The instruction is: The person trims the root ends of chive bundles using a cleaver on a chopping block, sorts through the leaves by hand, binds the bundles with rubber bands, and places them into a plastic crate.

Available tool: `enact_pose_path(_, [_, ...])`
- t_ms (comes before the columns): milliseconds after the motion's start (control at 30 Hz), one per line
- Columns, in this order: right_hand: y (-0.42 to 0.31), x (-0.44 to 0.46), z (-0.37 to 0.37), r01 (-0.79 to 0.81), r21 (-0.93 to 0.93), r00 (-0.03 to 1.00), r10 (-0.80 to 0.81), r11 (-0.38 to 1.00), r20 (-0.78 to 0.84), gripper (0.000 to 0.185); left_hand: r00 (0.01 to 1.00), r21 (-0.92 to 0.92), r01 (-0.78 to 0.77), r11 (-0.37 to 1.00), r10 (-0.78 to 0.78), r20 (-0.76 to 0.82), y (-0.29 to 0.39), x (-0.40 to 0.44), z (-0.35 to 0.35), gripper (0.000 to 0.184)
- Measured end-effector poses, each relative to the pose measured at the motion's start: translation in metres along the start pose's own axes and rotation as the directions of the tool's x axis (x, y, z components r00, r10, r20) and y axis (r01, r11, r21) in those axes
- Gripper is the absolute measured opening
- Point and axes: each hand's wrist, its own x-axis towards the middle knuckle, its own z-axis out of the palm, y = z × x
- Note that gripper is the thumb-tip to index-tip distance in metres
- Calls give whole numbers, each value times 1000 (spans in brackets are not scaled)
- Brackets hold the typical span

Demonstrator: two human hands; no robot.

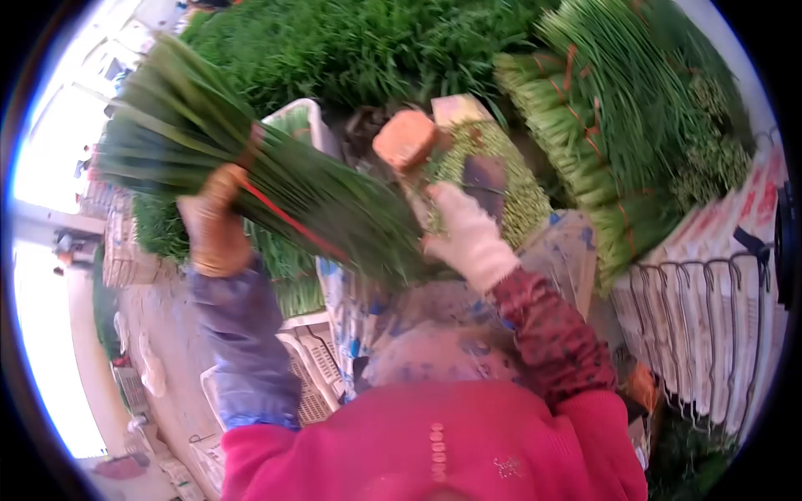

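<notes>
A large bundle of garlic chives [334, 196] slants across the upper left, blurred at its leafy end. An orange-red band goes around it. My left hand [219, 221], in a tan-orange glove, is closed around the bundle near the band. My right hand [472, 238], in a white glove, is beside the bundle's lower right end with thumb and fingers apart. Whether it touches the stalks I cannot tell. Just beyond it, a dark flat blade-like piece [484, 179] lies among green clippings [522, 179]. An orange block [405, 138] sits close by.
Tied bundles of chives [576, 150] are stacked at the right, by a white ribbed panel [702, 326]. Loose greens [368, 42] cover the back. White crates [305, 113] with chives stand on the left. A patterned plastic apron [443, 334] covers my lap.
</notes>
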Motion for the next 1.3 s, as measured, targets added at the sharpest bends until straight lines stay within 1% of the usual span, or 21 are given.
enact_pose_path(33, [10, 8, -4, -172, 23, 985, 172, 985, 4, 71, 990, -28, -2, 1000, 6, 138, 20, 12, 5, 26])
enact_pose_path(67, [53, -2, 13, -52, 6, 982, 52, 999, -180, 64, 985, 295, -75, 953, 26, 168, -14, 35, -48, 27])
enact_pose_path(133, [82, -4, 23, -344, 258, 918, 381, 903, -112, 66, 956, 553, -284, 783, 273, 104, -5, 63, -10, 46])
enact_pose_path(233, [126, -6, 56, -426, -13, 904, 425, 905, -38, 65, 786, 751, -514, 415, 579, 217, -17, 92, 35, 88])
enact_pose_path(300, [96, -5, 59, -425, -257, 904, 395, 868, -161, 48, 872, 882, -410, 233, 384, 304, -47, 92, 66, 106])
enact_pose_path(333, [91, -3, 62, -440, -288, 896, 395, 851, -201, 54, 828, 868, -471, 157, 419, 373, -87, 93, 73, 106])
enact_pose_path(400, [86, 2, 54, -559, -321, 829, 522, 765, -201, 65, 894, 903, -416, -110, 130, 428, -117, 74, 91, 105])
enact_pose_path(467, [119, -10, 54, -607, -315, 794, 548, 729, -262, 70, 870, 874, -487, -3, 93, 485, -166, 56, 105, 102])
enact_pose_path(500, [117, -11, 53, -610, -314, 792, 553, 728, -257, 70, 840, 868, -486, -99, 222, 496, -194, 44, 107, 103])
enact_pose_path(567, [108, -9, 45, -732, -197, 681, 708, 652, -190, 70, 891, 896, -444, 34, -85, 445, -233, 30, 112, 106])
enact_pose_path(633, [142, -13, 59, -718, -147, 696, 695, 681, -180, 65, 845, 913, -396, 99, -350, 404, -247, 26, 118, 109])
enact_pose_path(767, [178, -15, 58, -649, 295, 731, 682, 701, -12, 44, 747, 887, -447, 113, -498, 440, -282, 32, 130, 109])
enact_pose_path(833, [126, 2, 39, -675, 576, 661, 724, 461, 195, 37, 733, 915, -377, 145, -556, 391, -287, 43, 126, 104])
enact_pose_path(900, [114, 4, 26, -663, 734, 496, 820, 145, 286, 35, 821, 892, -418, 174, -348, 452, -299, 40, 113, 96])
enact_pose_path(967, [120, -5, 13, -561, 760, 676, 712, 329, 190, 33, 777, 841, -441, 313, -337, 532, -305, 53, 103, 93])
enact_pose_path(1000, [112, -10, -7, -701, 606, 614, 750, 375, 247, 34, 779, 836, -438, 331, -324, 537, -320, 53, 101, 100])
enact_pose_path(1033, [125, -19, 8, -644, 205, 721, 674, 737, -160, 33, 759, 836, -351, 422, -394, 518, -336, 58, 92, 105])
enact_pose_path(1067, [107, -24, -3, -663, 205, 692, 694, 720, -200, 35, 749, 925, -205, 321, -557, 359, -331, 56, 97, 108])
enact_pose_path(1100, [89, -18, -18, -659, 208, 682, 691, 723, -241, 37, 780, 924, -337, 183, -496, 383, -321, 58, 102, 121])
enact_pose_path(1233, [76, -27, -37, -678, 268, 621, 728, 684, -289, 33, 707, 965, -256, -50, -690, 151, -298, 55, 131, 142])
enact_pose_path(1300, [81, -26, -34, -520, 349, 691, 624, 780, -365, 28, 736, 956, -291, 37, -629, 249, -292, 53, 145, 147])
